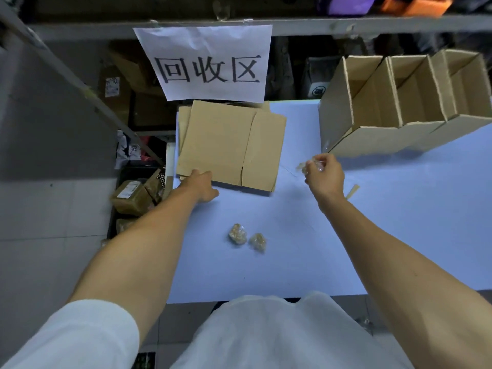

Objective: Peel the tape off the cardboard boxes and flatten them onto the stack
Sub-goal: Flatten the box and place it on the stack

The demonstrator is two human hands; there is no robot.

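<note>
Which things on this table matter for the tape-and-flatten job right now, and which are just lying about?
Job:
- flattened cardboard stack, left hand on its near edge
- upright boxes, not yet flattened
- peeled tape pinched in right hand
- two tape wads

Lying about:
- paper sign
- cardboard sliver
- parcels on the floor
</note>
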